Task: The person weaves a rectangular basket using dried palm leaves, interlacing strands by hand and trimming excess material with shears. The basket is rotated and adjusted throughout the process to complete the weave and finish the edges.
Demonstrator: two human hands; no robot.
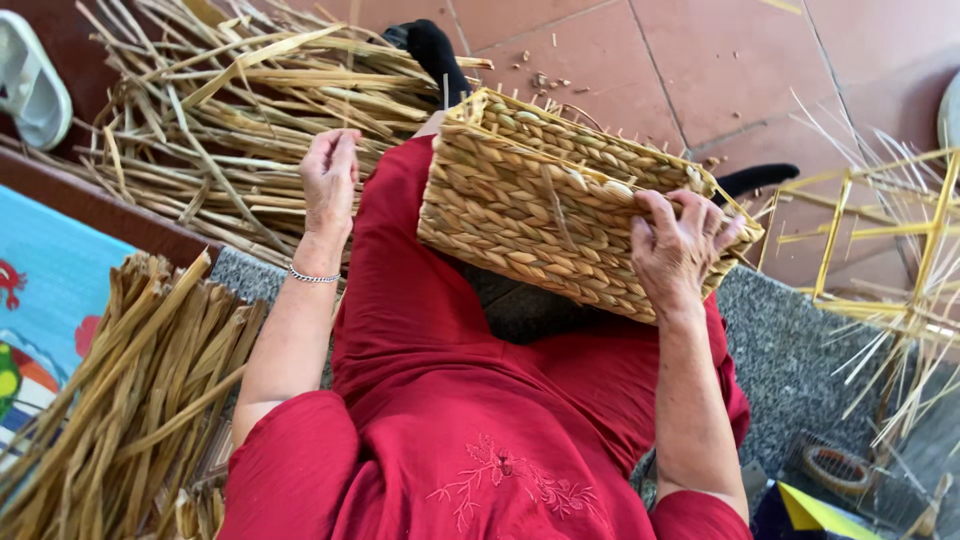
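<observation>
A rectangular woven basket (560, 200) rests tilted on the person's lap in red clothing (470, 400), at the centre of the frame. The right hand (680, 250) lies spread against the basket's right end, fingers over its rim. The left hand (330, 175) hovers left of the basket, fingertips pressed together; what it pinches, I cannot tell. A heap of dried reeds (220, 110) fills the upper left, a bundle of split stalks (130, 400) lies lower left, and a bare frame of sticks (880, 240) stands at right. A white sandal (30, 80) sits at the far upper left.
</observation>
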